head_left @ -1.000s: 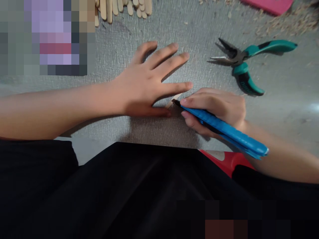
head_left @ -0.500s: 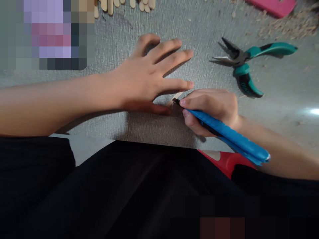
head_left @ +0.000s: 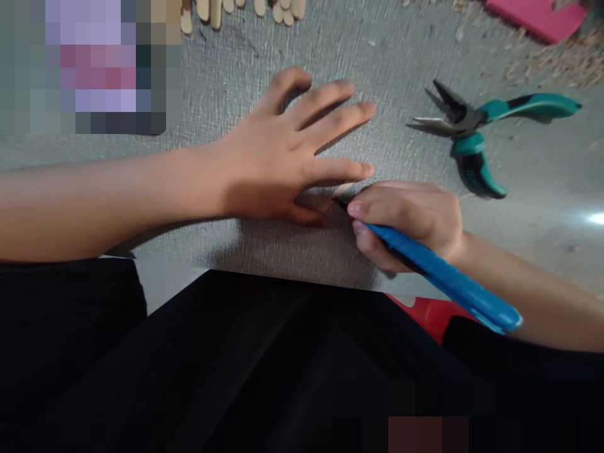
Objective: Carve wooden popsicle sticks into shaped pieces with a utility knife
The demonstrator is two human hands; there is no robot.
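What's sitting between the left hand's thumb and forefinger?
In the head view, a pale strip lies there on the table, with the dark tip of the blue tool close by.

Pale lettering marks the lower handle (head_left: 479, 170) of the green-and-black pliers (head_left: 467, 119). It is too blurred to read.

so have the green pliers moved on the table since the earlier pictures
No. The camera view has shifted slightly, but the pliers keep about the same place relative to the pink object and the wood shavings.
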